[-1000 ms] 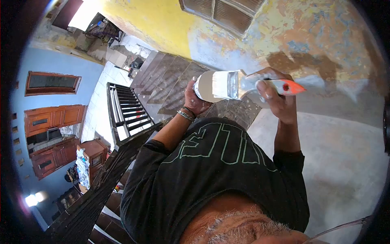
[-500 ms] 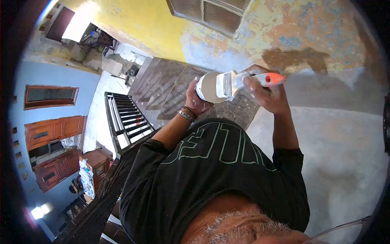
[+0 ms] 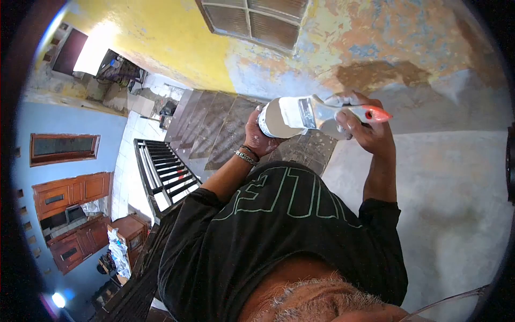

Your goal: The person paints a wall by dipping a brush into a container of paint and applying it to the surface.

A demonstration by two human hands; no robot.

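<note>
My left hand (image 3: 257,134) is wrapped round the side of a round paint tub (image 3: 263,119), its mouth facing up and showing greyish-beige paint (image 3: 276,122) inside. A metal chain bracelet sits on that wrist. In my right hand (image 3: 365,126) is a wide paintbrush (image 3: 328,114), gripped by its handle, whose red-orange end points to the right. The pale, paint-coated bristles (image 3: 291,111) lie over the tub's mouth at its right side. White smears mark the fingers of my right hand.
Ahead rises a wall (image 3: 354,37) with peeling yellow and orange paint and a window (image 3: 255,19). A smooth grey-white wall (image 3: 429,188) stands at the right. Left are a black metal railing (image 3: 166,169) and wooden doors (image 3: 72,193); brown floor tiles (image 3: 220,121) lie below.
The paintbrush and my right hand have shifted right and slightly down, with the bristles still over the tub. The view has swung a little, so the window shows lower and further left.
</note>
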